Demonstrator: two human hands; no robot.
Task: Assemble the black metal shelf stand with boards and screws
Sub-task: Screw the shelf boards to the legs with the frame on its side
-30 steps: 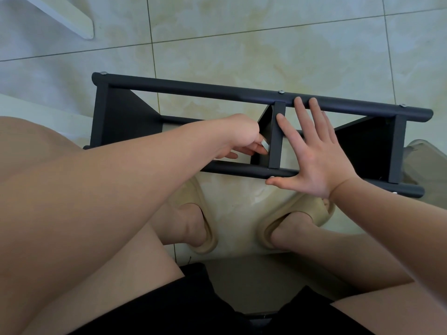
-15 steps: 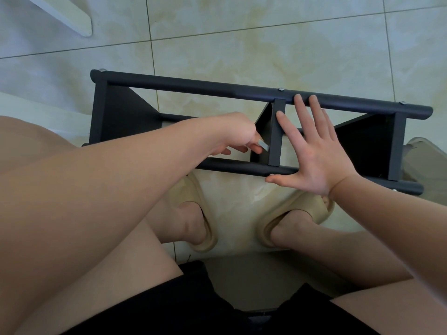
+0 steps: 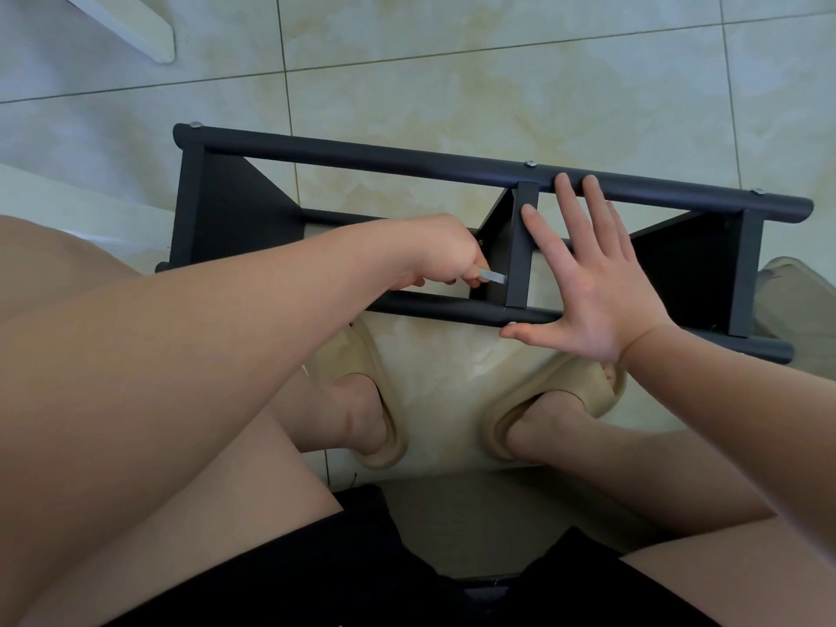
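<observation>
Fingers (image 3: 566, 205) — right — flat on shelf stand (image 3: 362, 158)

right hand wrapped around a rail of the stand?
No: the right hand lies flat, fingers straight and spread across the black stand, pressing on it rather than gripping.

Left hand (image 3: 445, 255) grips a metal tool (image 3: 492, 276); right hand (image 3: 583, 287) spread flat.

- Shelf stand (image 3: 362, 158): black all over, matte.
- Screw heads (image 3: 529, 163): silver.
- Flat tool (image 3: 493, 276): silver-grey (only its tip shows).
- Floor tiles (image 3: 452, 83): cream, marbled with yellowish clouding, thin dark grout lines.
- Slippers (image 3: 565, 380): beige.
- Shorts (image 3: 339, 572): black.
- Board (image 3: 135, 29): white.
</observation>
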